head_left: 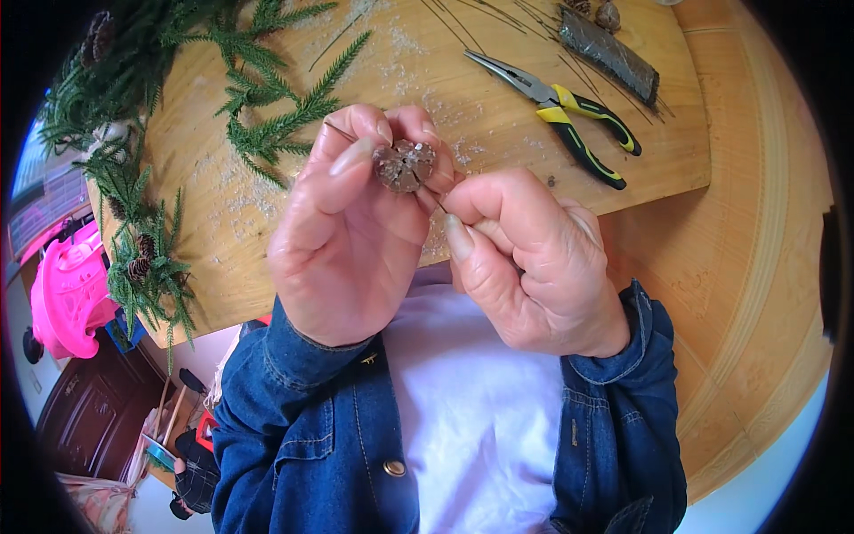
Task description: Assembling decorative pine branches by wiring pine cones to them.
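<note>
A small brown pine cone [405,166] with whitish scale tips is pinched between the thumb and fingers of my left hand [351,231]. A thin dark wire [338,130] sticks out beyond my left thumb on the far-left side of the cone. On the cone's other side, the thumb and forefinger of my right hand [534,258] pinch a wire end [441,206]. How the wire runs around the cone is hidden by my fingers. Both hands are raised above the table's near edge, close together in front of my chest.
Needle-nose pliers [556,107] with yellow-and-black handles lie spread on the wooden table [498,191]. Beyond them are a dark plastic-wrapped bundle [609,55], loose wires [463,22] and more cones [608,16]. Green artificial pine branches [276,125] and a garland [133,191] cover the left side. White flakes are scattered about.
</note>
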{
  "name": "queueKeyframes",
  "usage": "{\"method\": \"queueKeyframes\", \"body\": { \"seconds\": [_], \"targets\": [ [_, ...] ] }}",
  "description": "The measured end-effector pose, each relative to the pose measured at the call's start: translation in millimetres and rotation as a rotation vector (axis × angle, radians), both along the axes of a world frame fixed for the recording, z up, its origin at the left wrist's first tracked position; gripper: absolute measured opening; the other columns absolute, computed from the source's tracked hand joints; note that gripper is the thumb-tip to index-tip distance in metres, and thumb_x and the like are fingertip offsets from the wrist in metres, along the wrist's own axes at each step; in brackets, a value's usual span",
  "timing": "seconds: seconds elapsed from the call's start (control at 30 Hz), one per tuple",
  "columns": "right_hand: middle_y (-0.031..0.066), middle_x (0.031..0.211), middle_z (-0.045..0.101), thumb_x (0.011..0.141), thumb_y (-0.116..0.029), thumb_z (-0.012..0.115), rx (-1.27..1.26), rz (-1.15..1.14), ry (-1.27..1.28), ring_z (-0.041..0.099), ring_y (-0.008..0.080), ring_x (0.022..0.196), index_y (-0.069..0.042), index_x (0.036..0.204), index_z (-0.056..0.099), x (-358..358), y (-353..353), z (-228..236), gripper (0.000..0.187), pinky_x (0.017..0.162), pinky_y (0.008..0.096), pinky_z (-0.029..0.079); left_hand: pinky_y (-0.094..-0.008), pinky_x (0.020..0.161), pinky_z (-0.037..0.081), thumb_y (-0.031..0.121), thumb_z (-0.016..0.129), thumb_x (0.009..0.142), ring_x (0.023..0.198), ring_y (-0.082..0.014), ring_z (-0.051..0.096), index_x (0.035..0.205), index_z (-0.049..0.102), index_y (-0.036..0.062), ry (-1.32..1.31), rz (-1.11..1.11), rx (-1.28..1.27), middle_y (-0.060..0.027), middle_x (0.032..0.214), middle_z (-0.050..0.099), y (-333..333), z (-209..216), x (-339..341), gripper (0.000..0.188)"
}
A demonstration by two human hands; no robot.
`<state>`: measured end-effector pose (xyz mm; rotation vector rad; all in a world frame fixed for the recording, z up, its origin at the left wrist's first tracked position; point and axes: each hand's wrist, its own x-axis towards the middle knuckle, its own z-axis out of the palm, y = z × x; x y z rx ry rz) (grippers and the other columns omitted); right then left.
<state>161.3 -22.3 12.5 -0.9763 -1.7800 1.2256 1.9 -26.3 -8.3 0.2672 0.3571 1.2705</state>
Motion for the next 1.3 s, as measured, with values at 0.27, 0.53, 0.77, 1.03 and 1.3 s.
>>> {"method": "queueKeyframes", "body": {
  "seconds": [0.27,0.53,0.77,1.03,1.3],
  "targets": [
    [0.0034,0.055,0.055,0.087,0.003,0.056,0.013,-0.020,-0.003,0.055,0.0091,0.049,0.001,0.095,0.053,1,3,-1,0.008,0.049,0.0221,0.043,-0.0350,0.089,0.041,0.011,0.047,0.096,0.096,-0.0233,0.052,0.104,0.046,0.0059,0.048,0.026,-0.101,-0.0121,0.109,0.051,2,2,3,0.010],
    [0.0038,0.056,0.055,0.086,0.004,0.057,0.072,-0.006,0.008,0.056,0.0118,0.048,0.001,0.093,0.053,3,5,-5,0.009,0.049,0.0230,0.043,-0.0354,0.090,0.038,0.017,0.043,0.098,0.097,-0.0243,0.045,0.108,0.047,0.0031,0.001,0.012,-0.081,-0.0131,0.110,0.046,1,-2,2,0.017],
    [0.0035,0.055,0.054,0.085,0.005,0.056,0.096,0.008,-0.018,0.055,0.0121,0.047,0.001,0.093,0.053,4,3,-2,0.009,0.049,0.0232,0.043,-0.0363,0.092,0.036,0.018,0.046,0.094,0.099,-0.0261,0.041,0.107,0.045,0.0018,-0.038,0.000,-0.030,-0.0148,0.110,0.044,1,-1,2,0.021],
    [0.0031,0.056,0.055,0.087,0.004,0.054,0.055,-0.008,-0.003,0.054,0.0096,0.048,0.002,0.096,0.051,1,-4,-2,0.010,0.050,0.0227,0.043,-0.0369,0.093,0.037,0.010,0.052,0.085,0.100,-0.0265,0.043,0.107,0.045,0.0026,0.054,0.021,-0.002,-0.0160,0.113,0.044,-3,-3,1,0.024],
    [0.0030,0.057,0.057,0.089,0.003,0.052,-0.035,-0.023,0.030,0.056,0.0070,0.051,0.002,0.099,0.049,-1,-6,-6,0.011,0.051,0.0222,0.045,-0.0344,0.092,0.039,0.006,0.052,0.086,0.100,-0.0239,0.049,0.113,0.046,0.0027,0.225,0.058,0.007,-0.0156,0.116,0.047,-4,-4,1,0.028]
  ]
}}
